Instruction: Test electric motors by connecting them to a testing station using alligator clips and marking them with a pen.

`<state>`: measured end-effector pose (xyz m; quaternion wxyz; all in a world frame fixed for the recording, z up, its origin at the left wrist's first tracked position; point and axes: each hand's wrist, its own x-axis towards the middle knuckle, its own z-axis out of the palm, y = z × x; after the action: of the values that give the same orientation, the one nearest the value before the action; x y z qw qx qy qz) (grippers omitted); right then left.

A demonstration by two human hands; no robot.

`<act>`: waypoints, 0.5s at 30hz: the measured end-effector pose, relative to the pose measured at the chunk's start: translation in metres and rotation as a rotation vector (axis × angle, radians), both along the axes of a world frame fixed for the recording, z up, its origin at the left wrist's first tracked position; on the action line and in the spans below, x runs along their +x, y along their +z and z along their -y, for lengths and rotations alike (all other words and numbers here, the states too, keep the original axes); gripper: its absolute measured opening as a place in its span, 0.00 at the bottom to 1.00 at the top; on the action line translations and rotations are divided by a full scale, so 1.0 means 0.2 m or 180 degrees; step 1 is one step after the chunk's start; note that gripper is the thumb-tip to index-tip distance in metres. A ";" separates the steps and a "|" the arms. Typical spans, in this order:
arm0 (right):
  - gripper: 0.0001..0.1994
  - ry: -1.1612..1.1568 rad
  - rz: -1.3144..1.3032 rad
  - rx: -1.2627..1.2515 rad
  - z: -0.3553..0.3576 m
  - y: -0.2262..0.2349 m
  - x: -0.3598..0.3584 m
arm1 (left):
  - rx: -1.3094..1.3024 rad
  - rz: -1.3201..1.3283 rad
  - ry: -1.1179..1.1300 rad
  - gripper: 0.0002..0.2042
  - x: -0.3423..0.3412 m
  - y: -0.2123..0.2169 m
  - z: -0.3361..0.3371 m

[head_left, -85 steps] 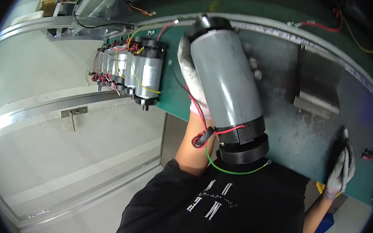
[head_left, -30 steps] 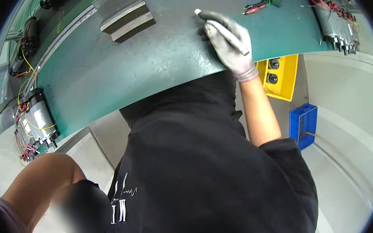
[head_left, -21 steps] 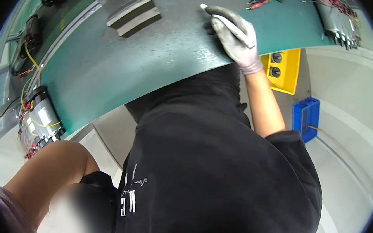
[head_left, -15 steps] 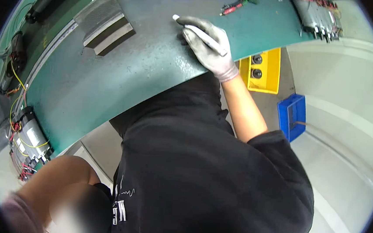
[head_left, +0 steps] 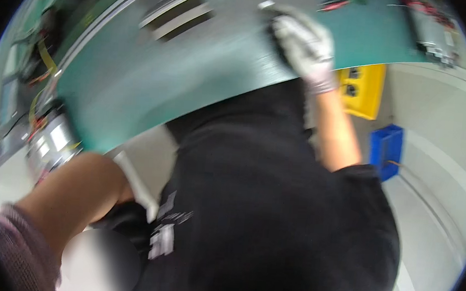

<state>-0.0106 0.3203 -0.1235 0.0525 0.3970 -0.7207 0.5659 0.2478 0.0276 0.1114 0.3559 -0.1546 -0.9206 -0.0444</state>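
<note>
My right hand (head_left: 304, 44), in a white-and-grey glove, is over the green work table (head_left: 194, 77) near its front edge. Its fingers are closed around a slim white pen (head_left: 266, 5), whose white end sticks out past the fingertips; motion blurs the rest. To the hand's left on the table lies a grey metal block (head_left: 180, 16) with a stepped, dark-banded side. My left hand (head_left: 9, 245) is at the lower left corner, raised off the table; only its glove's knitted cuff and wrist part show, and the fingers are out of sight.
A grey cylindrical motor (head_left: 55, 140) with wires sits at the table's left end, and another wired motor group (head_left: 433, 35) at the right. Red-and-black clips (head_left: 334, 4) lie at the back. A yellow bin (head_left: 371, 93) and a blue bin (head_left: 385, 152) stand beyond the table's right edge.
The whole view has shifted, so the table, block and bins appear farther right, and the picture is blurred. My right hand still holds the pen. My left forearm shows higher in the picture.
</note>
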 end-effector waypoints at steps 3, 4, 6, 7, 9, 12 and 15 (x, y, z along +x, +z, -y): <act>0.14 -0.0143 0.0212 -0.0018 0.04 0.04 0.06 | -0.0145 0.0020 -0.0082 0.14 -0.02 0.14 0.07; 0.15 -0.0283 -0.0378 0.0245 0.00 0.02 0.05 | -0.0118 -0.0093 0.0044 0.14 0.00 0.12 0.00; 0.15 -0.0321 -0.1149 0.0529 -0.07 0.01 0.00 | 0.0022 -0.0378 0.0259 0.14 0.15 0.03 0.13; 0.16 -0.0200 -0.1219 0.0545 -0.05 0.00 0.00 | 0.0121 -0.0539 0.0345 0.14 0.32 -0.01 0.21; 0.17 -0.0150 -0.1167 0.0516 0.02 0.02 0.07 | 0.0186 -0.0608 0.0328 0.14 0.22 -0.04 0.14; 0.19 -0.0053 -0.0777 0.1843 -0.02 0.24 0.03 | 0.0221 -0.0556 0.0237 0.14 0.19 0.01 0.26; 0.17 -0.0680 -0.1510 0.1400 -0.08 0.74 -0.08 | 0.0326 -0.0598 0.0235 0.14 0.54 0.04 0.59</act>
<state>-0.0271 0.3359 0.0236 0.1908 0.4417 -0.8307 0.2801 0.3564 -0.0905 0.1194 0.4495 -0.1057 -0.8847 -0.0636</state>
